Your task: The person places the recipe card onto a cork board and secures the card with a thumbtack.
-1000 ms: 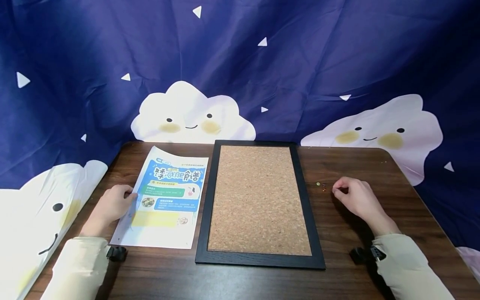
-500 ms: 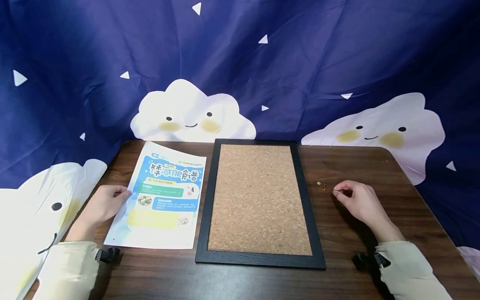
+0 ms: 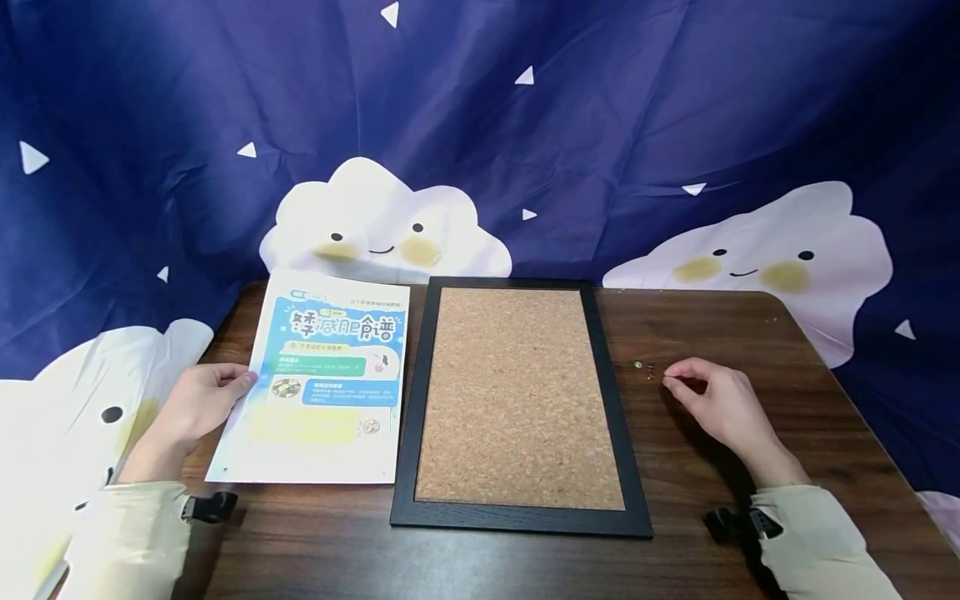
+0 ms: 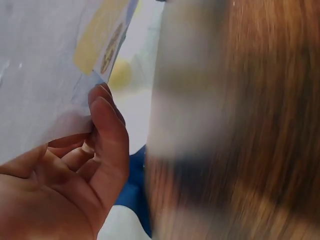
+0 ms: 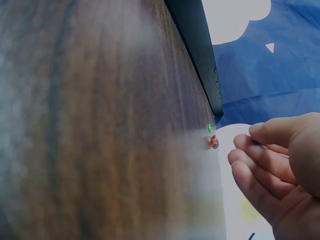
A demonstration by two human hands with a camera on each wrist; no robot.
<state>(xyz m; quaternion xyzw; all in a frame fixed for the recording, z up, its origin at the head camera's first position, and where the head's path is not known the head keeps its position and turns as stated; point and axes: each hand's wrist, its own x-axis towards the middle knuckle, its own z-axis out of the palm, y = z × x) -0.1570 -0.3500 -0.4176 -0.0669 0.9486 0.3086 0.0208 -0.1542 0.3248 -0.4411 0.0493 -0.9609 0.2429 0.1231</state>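
My left hand pinches the left edge of a printed paper poster between thumb and fingers. In the left wrist view the sheet appears raised off the table, with its underside toward the camera. To its right lies a corkboard in a black frame, face up. Beyond the board my right hand is low over the table, thumb and index finger together. The right wrist view shows a tiny dark bit, apparently a thumbtack, between them, mostly hidden. Small colored thumbtacks lie just left of those fingertips.
The dark wood table ends at a rounded back edge. Behind it hangs a blue curtain printed with white clouds. A wrist camera strap sits at the left cuff, another at the right.
The left hand has moved slightly left, and the poster has risen and straightened, its top now overlapping the curtain. The right hand has stayed nearly still.
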